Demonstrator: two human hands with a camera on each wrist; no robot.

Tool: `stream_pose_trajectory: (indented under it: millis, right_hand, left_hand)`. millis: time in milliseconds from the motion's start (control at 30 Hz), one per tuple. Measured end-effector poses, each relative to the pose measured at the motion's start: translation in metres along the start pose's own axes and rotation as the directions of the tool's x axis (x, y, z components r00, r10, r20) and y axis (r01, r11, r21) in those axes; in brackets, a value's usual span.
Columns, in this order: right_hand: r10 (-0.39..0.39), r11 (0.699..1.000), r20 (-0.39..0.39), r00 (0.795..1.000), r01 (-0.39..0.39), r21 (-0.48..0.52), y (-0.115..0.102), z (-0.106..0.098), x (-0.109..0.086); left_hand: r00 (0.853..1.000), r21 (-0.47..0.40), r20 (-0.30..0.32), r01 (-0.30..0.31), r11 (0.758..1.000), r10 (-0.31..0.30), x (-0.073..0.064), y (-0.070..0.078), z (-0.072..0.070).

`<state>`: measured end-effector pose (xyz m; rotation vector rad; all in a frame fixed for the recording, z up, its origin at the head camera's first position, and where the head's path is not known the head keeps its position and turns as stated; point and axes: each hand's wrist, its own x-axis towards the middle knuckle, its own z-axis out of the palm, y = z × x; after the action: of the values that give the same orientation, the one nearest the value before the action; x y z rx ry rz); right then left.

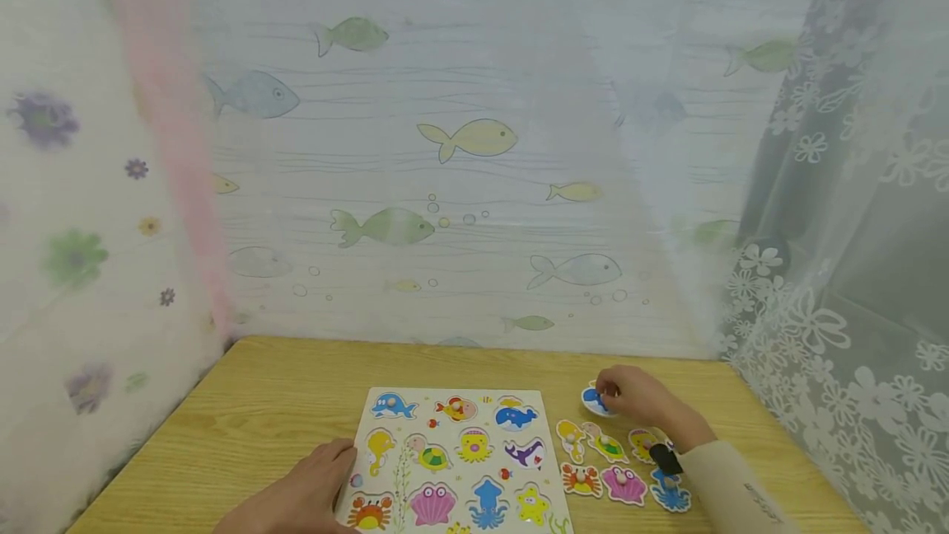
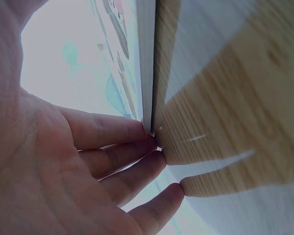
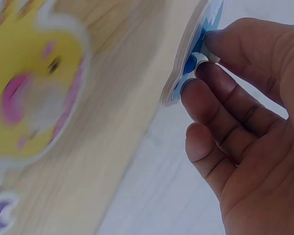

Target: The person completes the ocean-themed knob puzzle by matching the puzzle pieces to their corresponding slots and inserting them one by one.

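Observation:
My right hand pinches a blue whale puzzle piece between thumb and fingertips, beyond a group of loose pieces. In the right wrist view the whale piece is tilted on edge above the table. My left hand lies along the left side of the sea-animal puzzle board. Its extended fingertips touch the table by the board's edge. A dolphin piece and a red-yellow fish piece, both with knobs, sit in the board's top row.
Right of the board lie loose knobbed pieces: a seahorse, a turtle, a crab, a pink shell, a squid and a yellow octopus. Curtains printed with fish hang behind the wooden table.

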<state>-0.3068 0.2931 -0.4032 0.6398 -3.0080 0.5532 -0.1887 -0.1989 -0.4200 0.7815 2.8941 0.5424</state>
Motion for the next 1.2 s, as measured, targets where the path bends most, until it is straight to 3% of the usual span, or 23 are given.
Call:
stream_pose_trajectory:
  millis: [633,867,1067,1200]
  right_hand:
    - [-0.13,0.992,0.032,0.991,0.13,0.01,-0.049,0.021,0.034]
    - [-0.147,0.989,0.059,0.987,0.147,0.011,-0.068,0.03,0.042]
    - [-0.201,0.98,0.057,0.978,0.201,-0.008,-0.084,0.034,0.048]
    - [-0.22,0.975,0.069,0.973,0.222,-0.016,-0.091,0.038,0.05]
  left_hand:
    - [1.0,-0.004,0.01,-0.027,1.0,0.027,0.0,-0.002,-0.001]
    - [1.0,-0.023,0.021,0.012,1.0,-0.012,0.0,-0.001,0.0]
    - [0.999,0.003,0.0,-0.032,0.999,0.032,0.001,-0.003,0.001]
    - [1.0,-0.006,0.003,-0.028,1.0,0.028,0.001,-0.005,0.002]
